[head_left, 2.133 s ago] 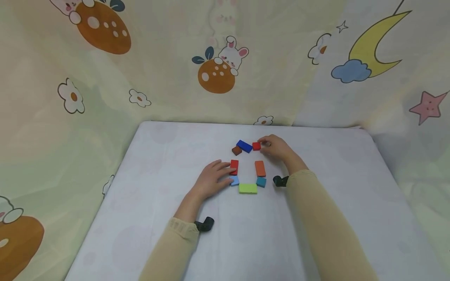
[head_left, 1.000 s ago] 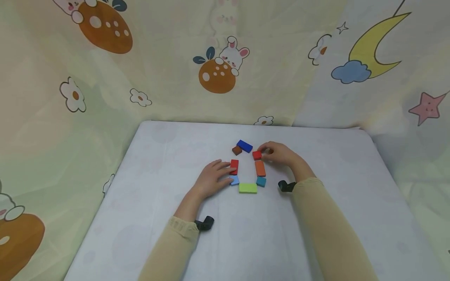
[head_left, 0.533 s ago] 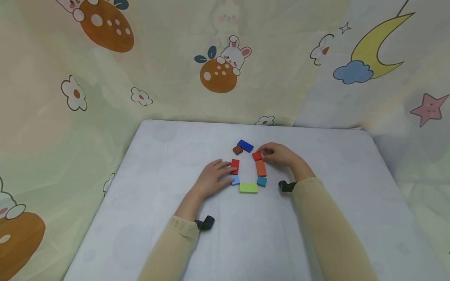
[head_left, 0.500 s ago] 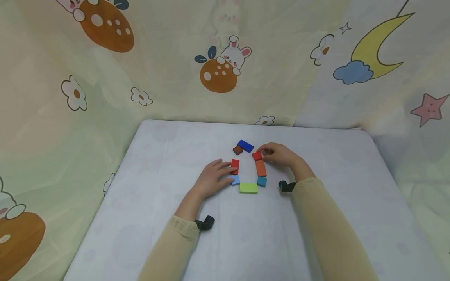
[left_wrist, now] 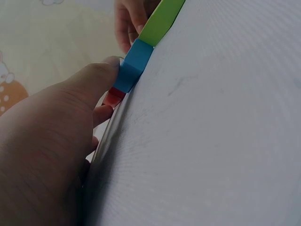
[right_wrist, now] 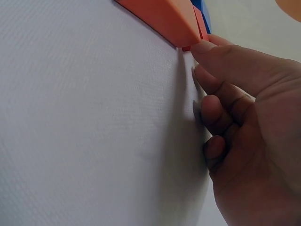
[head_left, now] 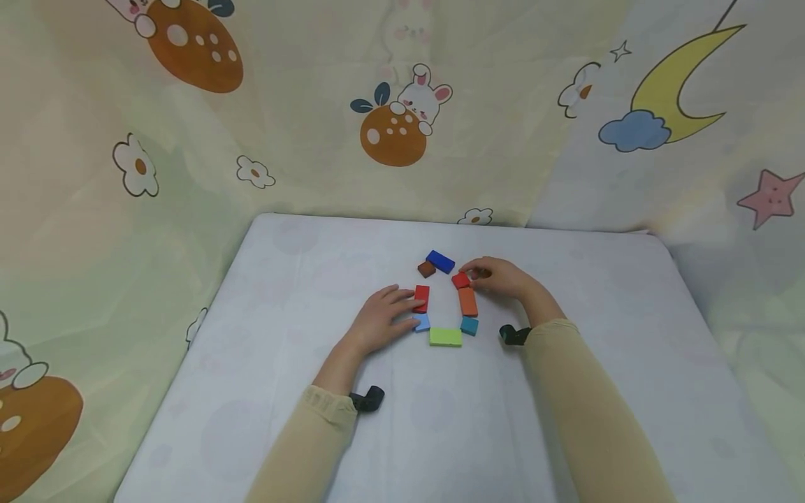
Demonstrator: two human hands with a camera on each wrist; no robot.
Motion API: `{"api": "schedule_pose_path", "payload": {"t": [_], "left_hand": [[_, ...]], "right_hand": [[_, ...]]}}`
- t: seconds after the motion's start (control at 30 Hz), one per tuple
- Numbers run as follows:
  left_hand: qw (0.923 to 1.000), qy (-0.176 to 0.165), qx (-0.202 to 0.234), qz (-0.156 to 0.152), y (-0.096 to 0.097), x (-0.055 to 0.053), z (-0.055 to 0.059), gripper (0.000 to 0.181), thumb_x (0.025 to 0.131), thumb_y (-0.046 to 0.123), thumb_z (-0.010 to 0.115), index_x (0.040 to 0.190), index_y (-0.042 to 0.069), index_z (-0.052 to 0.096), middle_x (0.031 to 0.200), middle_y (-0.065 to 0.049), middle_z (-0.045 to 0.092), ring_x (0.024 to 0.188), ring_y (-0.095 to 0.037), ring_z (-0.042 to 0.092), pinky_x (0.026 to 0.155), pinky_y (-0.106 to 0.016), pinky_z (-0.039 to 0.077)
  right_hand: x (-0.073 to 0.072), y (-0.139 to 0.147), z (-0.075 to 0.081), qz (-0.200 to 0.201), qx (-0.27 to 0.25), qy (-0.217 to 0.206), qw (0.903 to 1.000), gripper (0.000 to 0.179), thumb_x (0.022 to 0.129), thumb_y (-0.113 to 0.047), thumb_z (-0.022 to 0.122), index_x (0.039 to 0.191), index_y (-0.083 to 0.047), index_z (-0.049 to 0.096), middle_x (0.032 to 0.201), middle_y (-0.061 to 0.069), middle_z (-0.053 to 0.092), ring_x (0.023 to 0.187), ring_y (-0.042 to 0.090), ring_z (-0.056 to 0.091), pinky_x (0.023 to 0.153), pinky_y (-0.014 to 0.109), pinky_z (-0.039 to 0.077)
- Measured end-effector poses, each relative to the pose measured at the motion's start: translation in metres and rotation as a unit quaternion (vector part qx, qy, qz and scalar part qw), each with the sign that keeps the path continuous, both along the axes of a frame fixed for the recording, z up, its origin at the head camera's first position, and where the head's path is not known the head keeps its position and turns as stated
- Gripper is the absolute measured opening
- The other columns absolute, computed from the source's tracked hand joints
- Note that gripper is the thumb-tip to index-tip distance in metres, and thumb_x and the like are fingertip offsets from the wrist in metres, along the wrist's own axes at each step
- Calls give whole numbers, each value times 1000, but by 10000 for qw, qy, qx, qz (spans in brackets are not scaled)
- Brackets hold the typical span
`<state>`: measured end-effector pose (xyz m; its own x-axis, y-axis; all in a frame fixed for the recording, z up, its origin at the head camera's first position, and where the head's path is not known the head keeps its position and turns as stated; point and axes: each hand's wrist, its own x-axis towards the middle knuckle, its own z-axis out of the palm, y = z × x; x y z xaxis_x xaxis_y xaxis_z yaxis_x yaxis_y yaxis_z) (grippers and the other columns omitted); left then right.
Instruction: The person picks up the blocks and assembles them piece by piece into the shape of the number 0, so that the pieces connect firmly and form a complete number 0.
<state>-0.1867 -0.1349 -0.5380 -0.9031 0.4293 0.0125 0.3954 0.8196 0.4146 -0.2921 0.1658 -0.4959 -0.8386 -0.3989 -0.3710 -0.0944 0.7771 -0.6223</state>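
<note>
Thumb and forefinger of my right hand (head_left: pixel 499 277) pinch a small red block (head_left: pixel 461 280) at the far end of an orange block (head_left: pixel 468 302). The other fingers of that hand curl loosely below, as the right wrist view shows. My left hand (head_left: pixel 379 320) rests with relaxed, spread fingers at a long red block (head_left: pixel 422 298) and a light blue block (head_left: pixel 422 322). In the left wrist view its thumb touches the side of the light blue block (left_wrist: pixel 134 66). A teal block (head_left: pixel 469 325) and a lime green block (head_left: pixel 446 337) close the near end of this ring.
Behind, a dark blue block (head_left: pixel 441 262) touches a small brown block (head_left: pixel 427 269), which lies apart from the long red one. All blocks lie on a white-covered table (head_left: pixel 440 433). A printed curtain (head_left: pixel 302 105) hangs along its back and sides.
My right hand has drawn the small red block from beside the dark blue block nearer to me, against the orange block's end, and turned it slightly. My left hand stays in place.
</note>
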Motion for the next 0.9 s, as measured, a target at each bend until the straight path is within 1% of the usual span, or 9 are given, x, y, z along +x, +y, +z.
{"api": "schedule_pose_path", "payload": {"t": [0.1, 0.17, 0.23, 0.33, 0.4, 0.57, 0.73, 0.83, 0.9], "left_hand": [[10000, -22, -6, 5, 0, 0, 0, 49, 96, 55, 56, 143, 42, 50, 153, 9, 44, 150, -22, 27, 122, -48, 25], [10000, -36, -15, 18, 0, 0, 1, 49, 95, 55, 56, 143, 42, 50, 153, 9, 44, 150, -22, 27, 122, -48, 25], [10000, -50, -41, 30, 0, 1, 2, 49, 95, 55, 56, 143, 42, 50, 154, 9, 44, 150, -22, 26, 122, -48, 25], [10000, -71, -29, 16, 0, 2, 4, 49, 96, 54, 56, 143, 41, 50, 154, 8, 44, 150, -22, 26, 122, -48, 25], [10000, -69, -37, -5, 0, 2, 5, 49, 96, 54, 55, 143, 41, 49, 154, 8, 43, 150, -22, 26, 122, -48, 24], [10000, -59, -55, -6, 0, 1, 4, 50, 96, 55, 55, 143, 41, 50, 154, 9, 43, 150, -22, 26, 122, -47, 24], [9999, -17, -98, 50, 1, 1, 1, 50, 95, 56, 55, 142, 42, 50, 154, 9, 44, 150, -22, 27, 122, -48, 26], [10000, -7, -69, 56, 1, 1, 0, 49, 95, 56, 56, 142, 44, 50, 153, 10, 44, 150, -22, 27, 121, -48, 26], [10000, -23, -35, 48, 1, 1, 0, 49, 95, 55, 56, 142, 44, 50, 153, 9, 44, 150, -22, 27, 121, -49, 26]], "right_hand": [[-1, 3, 0, -29, -57, -58, 10000, 47, 97, -21, 62, 142, -31, 52, 122, 6, 58, 115, 26, 52, 98, 43, 51], [-1, 5, 0, -107, -112, -62, 9999, 48, 97, -21, 62, 142, -32, 51, 121, 6, 59, 113, 26, 53, 98, 43, 51], [0, 7, -1, -198, -145, 1, 9997, 44, 99, -22, 60, 141, -31, 52, 120, 6, 60, 112, 26, 53, 97, 42, 51], [5, 7, -2, -379, -164, 85, 9991, 38, 100, -27, 58, 138, -29, 55, 122, 7, 58, 112, 27, 52, 97, 42, 51], [11, 5, -3, -520, -168, 134, 9984, 38, 100, -31, 57, 137, -28, 55, 124, 8, 57, 114, 28, 50, 97, 44, 50], [34, -1, -3, -866, -254, 375, 9952, 39, 100, -33, 56, 138, -27, 54, 124, 9, 56, 114, 29, 49, 97, 46, 49], [55, -3, -9, -1047, -463, 733, 9907, 41, 100, -32, 57, 140, -28, 53, 120, 7, 56, 108, 27, 50, 91, 42, 50], [63, -4, -14, -1088, -579, 878, 9885, 40, 99, -33, 58, 138, -31, 55, 118, 4, 56, 106, 25, 51, 90, 42, 50], [67, -4, -19, -1089, -558, 997, 9875, 38, 98, -34, 59, 136, -33, 57, 118, 3, 55, 106, 24, 50, 90, 42, 50]]}}
